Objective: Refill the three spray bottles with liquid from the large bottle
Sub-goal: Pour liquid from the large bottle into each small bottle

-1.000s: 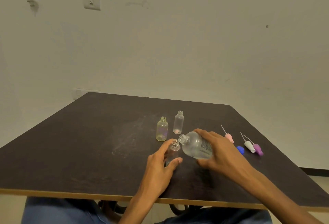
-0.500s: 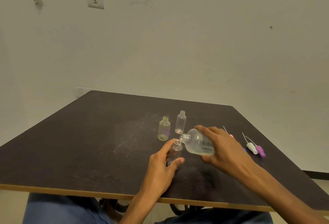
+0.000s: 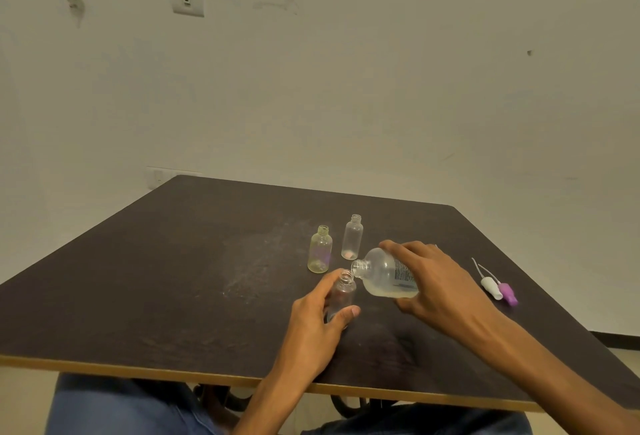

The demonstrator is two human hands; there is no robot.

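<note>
Large bottle [image 3: 388,273] is held tipped in right hand [image 3: 440,282], mouth just above small spray bottle [image 3: 341,294], which is gripped upright on table [image 3: 173,279] by left hand [image 3: 313,325]. Tilt is best raised slowly; mouths kept aligned. 2 other bottles [image 3: 320,254] wait behind.

My right hand [image 3: 440,282] covers the large bottle [image 3: 384,273] base and most of its unreadably small label, while my left hand [image 3: 318,324] hides the small bottle [image 3: 343,292] at its 7 o'clock side.
</note>
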